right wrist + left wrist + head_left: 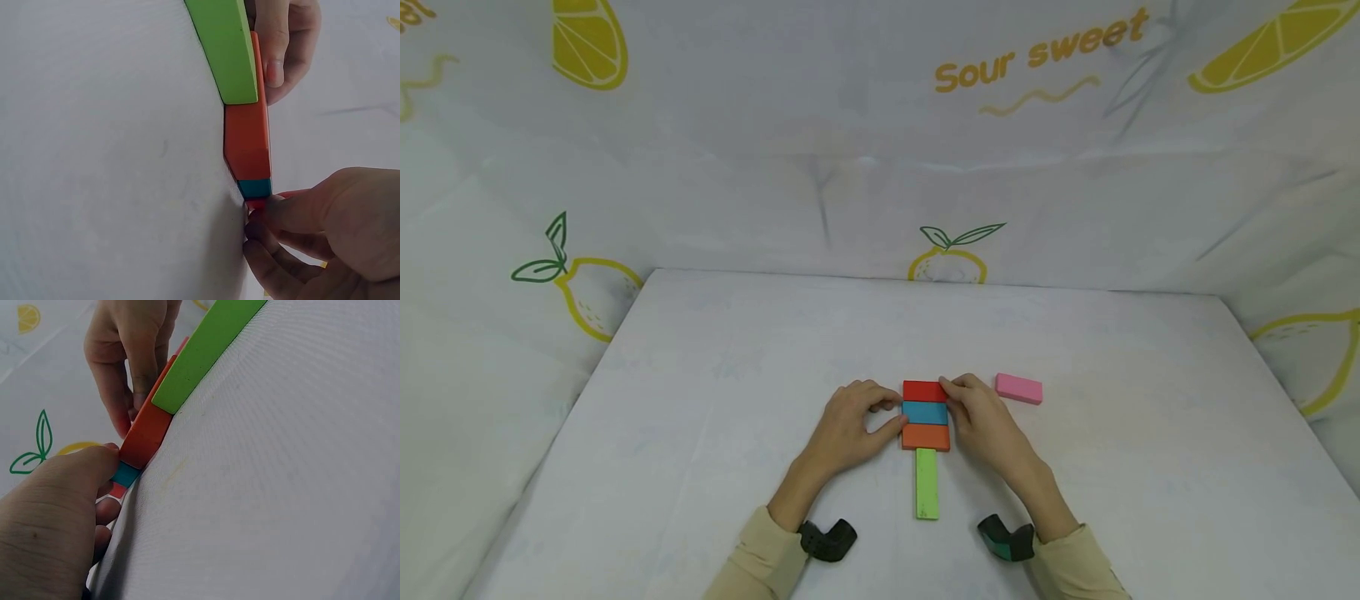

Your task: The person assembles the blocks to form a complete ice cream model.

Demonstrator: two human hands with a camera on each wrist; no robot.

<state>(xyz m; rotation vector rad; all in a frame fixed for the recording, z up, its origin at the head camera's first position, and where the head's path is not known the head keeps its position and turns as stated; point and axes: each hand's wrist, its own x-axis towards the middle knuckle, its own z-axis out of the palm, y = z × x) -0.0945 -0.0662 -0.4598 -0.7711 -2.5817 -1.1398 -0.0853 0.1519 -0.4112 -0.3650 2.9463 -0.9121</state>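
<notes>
Should handle light and stiff, hardly fragile, perhaps a little slippery on the smooth faces; best to take the red block (922, 391) by its short ends. Pinched at the right end by the right hand (988, 425), with the left hand (850, 429) at the row's left side, cannot tell if gripping. Looks flat, oblong, bright; lies on the white table (737, 350) against the blue block (928, 413), beyond the orange block (927, 437) and upright-pointing green block (927, 483).
</notes>
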